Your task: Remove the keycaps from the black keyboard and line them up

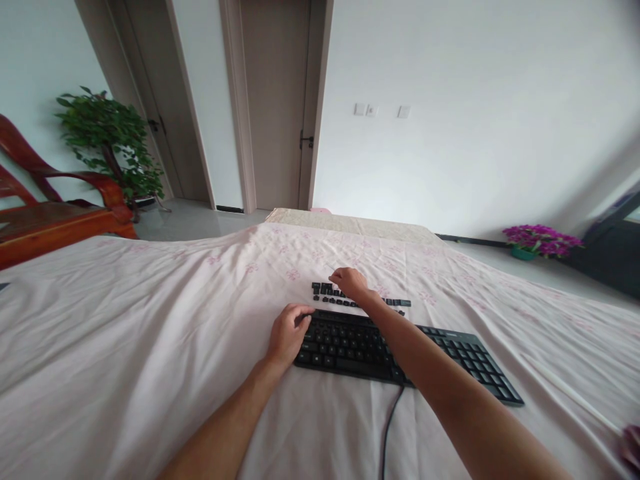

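A black computer keyboard point(345, 343) lies on the pale flowered cloth, its cable running off the near side. My left hand point(289, 333) holds the keyboard by its far left corner, thumb and fingers bent around the edge. Just beyond the keyboard, loose black keycaps point(340, 301) lie in rough rows. My right hand point(349, 281) is over these rows at their far side, fingers curled together in a pinch. Whatever sits between those fingertips is too small to make out. My right forearm crosses above the keyboard and hides part of its keys and some keycaps.
The cloth point(165, 360) spreads wide with wrinkles on both sides. A black cable point(390, 427) trails toward me. Farther off are a wooden armchair point(65, 180), a leafy plant point(107, 133), a door point(275, 100) and a pot of purple flowers point(543, 239).
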A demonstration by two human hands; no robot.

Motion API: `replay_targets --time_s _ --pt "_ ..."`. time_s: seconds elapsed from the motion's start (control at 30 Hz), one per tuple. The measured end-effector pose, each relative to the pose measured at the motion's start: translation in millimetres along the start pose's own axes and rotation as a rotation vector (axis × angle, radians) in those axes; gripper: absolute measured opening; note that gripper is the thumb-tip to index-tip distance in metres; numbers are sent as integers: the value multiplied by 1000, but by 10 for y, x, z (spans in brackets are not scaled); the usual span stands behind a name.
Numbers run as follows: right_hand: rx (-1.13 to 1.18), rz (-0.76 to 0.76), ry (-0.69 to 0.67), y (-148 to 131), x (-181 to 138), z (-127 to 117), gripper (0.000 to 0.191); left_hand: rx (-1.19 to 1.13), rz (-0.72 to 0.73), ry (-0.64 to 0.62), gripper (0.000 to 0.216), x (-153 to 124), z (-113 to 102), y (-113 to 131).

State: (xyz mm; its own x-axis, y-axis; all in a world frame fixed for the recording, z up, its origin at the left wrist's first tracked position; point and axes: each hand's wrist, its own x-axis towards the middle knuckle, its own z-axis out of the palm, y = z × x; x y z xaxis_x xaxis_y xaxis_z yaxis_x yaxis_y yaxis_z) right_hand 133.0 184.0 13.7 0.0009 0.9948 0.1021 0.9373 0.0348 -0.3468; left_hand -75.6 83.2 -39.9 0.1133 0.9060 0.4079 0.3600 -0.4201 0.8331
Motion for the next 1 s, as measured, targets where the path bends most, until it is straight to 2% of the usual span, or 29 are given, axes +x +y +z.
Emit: replay_targets --time_s 0.1,0.17,0.23,0.33,0.43,0.5,0.63,0.9,1.0 --pt "53 -10 24 -65 -66 -107 48 -8 -6 -10 24 -2 -4 1" --pt "143 -68 16 -116 -152 -195 60 -21 -9 -19 24 -3 -5 -2" --pt "280 -165 5 -160 -282 -266 65 -32 -8 -22 25 -3 -3 -7" --pt "459 -222 -20 -197 -527 -295 61 -32 -8 -23 24 -3 2 -12" --pt "642 -169 -98 -201 -768 -255 45 -30 -12 -22 24 -5 3 -5" --pt "682 -109 -167 -197 -903 -239 32 -31 -12 -22 24 -8 2 2" --pt "693 -76 -193 -194 -1108 -279 29 -24 -15 -23 24 -14 1 9" --pt "567 -165 -114 -203 -1275 -278 31 11 -15 -37 23 -23 -17 41" --pt "484 -255 -87 -235 -1282 -256 29 21 -11 -38 24 -26 -21 54"
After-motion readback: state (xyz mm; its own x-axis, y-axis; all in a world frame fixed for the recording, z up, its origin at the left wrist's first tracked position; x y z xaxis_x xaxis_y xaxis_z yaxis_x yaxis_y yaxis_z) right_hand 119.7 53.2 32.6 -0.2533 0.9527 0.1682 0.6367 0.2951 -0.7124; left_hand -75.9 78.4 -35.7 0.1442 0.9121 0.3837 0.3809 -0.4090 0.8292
